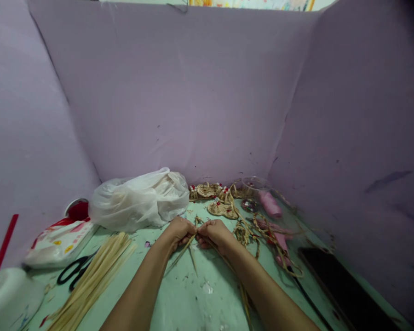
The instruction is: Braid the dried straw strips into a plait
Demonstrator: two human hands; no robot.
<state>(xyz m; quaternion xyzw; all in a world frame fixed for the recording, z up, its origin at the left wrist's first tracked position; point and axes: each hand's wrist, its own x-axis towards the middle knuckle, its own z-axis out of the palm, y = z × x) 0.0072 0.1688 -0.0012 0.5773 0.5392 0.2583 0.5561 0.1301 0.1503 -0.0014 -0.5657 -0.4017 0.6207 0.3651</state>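
1. Pale strips (96,280) lie left of the grip
2. The left grip (181,232) pinches thin fibre strands (182,252) trailing just below it
3. The right grip (214,233) pinches them just beside; I'd keep the tension even
4. Tangled cord (242,233) right of the grip, best kept clear

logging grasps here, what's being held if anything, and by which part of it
Straw strands, pinched by the left grip and right grip partway along, where the strands meet; loose ends stick out nearer the camera.
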